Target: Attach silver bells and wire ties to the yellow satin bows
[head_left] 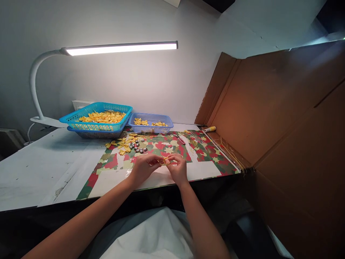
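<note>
Close together over the front of the patterned sheet [153, 146], my two hands meet at a small loop of golden cord [163, 162]. My left hand [144, 167] pinches its left side between thumb and fingertips. The right side is pinched by my right hand [178, 168]. A thin strand rises from between the fingertips. Beyond my left hand lie several yellow bows [124, 144] and several silver bells [141, 150]. A pair of small scissors with pink handles [181, 140] rests behind my right hand.
A turquoise basket [101, 126] full of yellow bows stands at the back left, stacked on a blue one. Beside it is a smaller blue basket [151, 129] with bows. A white lamp [121, 48] arches above. Cardboard [258, 104] walls the right side, near a thread spool [210, 129].
</note>
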`<act>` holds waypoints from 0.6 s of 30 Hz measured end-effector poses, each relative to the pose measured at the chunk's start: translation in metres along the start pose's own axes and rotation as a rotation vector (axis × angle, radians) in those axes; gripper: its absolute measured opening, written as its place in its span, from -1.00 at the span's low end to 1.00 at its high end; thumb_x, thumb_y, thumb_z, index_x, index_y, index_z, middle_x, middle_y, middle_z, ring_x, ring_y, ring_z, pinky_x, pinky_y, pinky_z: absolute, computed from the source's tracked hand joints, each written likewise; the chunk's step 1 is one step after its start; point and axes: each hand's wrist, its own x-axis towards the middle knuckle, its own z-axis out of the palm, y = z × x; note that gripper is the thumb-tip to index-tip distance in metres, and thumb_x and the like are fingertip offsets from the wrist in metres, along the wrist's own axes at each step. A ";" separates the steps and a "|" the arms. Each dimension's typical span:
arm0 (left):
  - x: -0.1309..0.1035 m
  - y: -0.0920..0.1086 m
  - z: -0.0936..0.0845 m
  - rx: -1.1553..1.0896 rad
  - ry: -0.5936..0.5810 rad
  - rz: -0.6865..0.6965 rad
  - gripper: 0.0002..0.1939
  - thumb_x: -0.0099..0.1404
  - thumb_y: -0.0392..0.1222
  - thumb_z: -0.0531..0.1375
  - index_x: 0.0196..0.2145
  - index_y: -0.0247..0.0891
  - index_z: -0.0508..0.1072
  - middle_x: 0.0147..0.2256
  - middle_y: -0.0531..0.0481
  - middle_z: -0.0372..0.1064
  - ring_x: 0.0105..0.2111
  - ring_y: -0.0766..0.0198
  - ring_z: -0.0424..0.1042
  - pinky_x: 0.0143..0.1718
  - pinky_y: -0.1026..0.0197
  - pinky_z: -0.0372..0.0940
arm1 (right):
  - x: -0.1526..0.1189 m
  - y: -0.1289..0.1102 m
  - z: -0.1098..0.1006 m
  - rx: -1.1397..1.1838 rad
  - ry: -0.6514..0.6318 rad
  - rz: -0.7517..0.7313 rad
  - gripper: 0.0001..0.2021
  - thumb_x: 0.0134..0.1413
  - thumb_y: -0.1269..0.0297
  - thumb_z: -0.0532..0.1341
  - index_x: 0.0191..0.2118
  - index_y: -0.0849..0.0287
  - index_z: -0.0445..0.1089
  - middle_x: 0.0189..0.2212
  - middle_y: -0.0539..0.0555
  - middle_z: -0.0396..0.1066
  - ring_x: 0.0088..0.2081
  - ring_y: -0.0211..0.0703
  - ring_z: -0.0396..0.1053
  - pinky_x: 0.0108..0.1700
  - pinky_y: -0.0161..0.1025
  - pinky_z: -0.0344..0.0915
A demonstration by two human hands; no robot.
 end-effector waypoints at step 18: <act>0.000 0.007 0.003 -0.154 -0.025 -0.125 -0.83 0.19 -0.08 0.32 -0.40 -0.23 0.50 -0.51 0.04 0.53 -0.53 0.30 0.50 -0.50 0.32 0.42 | 0.000 -0.001 0.001 -0.002 0.031 -0.026 -0.86 -0.02 0.30 0.27 -0.55 0.09 0.43 -0.44 0.08 0.52 -0.26 -0.03 0.45 -0.14 -0.10 0.37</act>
